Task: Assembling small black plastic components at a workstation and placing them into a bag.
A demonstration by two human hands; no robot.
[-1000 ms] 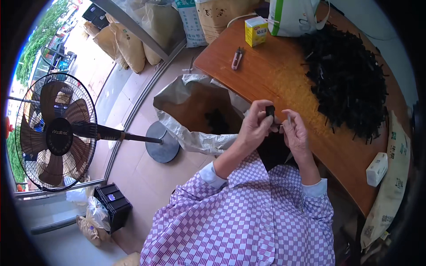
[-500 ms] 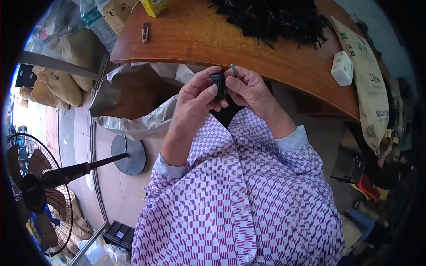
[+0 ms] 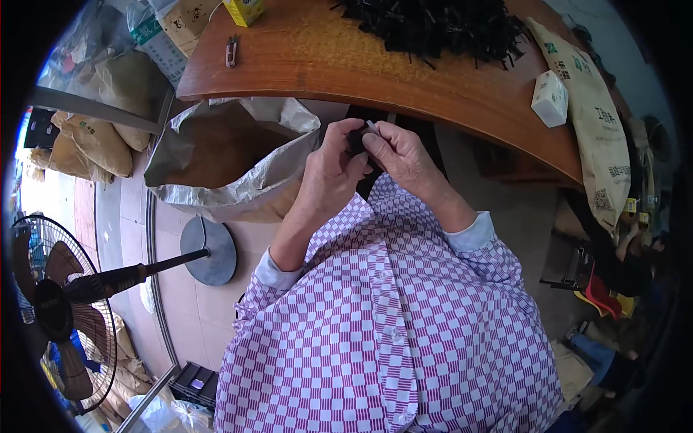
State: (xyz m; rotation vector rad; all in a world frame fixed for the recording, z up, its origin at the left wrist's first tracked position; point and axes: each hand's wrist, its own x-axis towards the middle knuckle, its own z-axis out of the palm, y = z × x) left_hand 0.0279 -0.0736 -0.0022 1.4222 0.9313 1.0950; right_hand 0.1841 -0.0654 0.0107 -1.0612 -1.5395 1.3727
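Fingers of the left hand (image 3: pixel 328 169) curl around a small, black, seemingly plastic piece (image 3: pixel 356 138), between the 2 hands and nearer the left; its long axis is hidden. The right hand (image 3: pixel 408 157) pinches a slim, pale rod (image 3: pixel 372 126) immediately right of the piece. Compared with 0.5 s earlier, the piece is less exposed.

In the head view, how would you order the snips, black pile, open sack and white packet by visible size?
1. Open sack
2. Black pile, cut off by the upper edge
3. White packet
4. Snips
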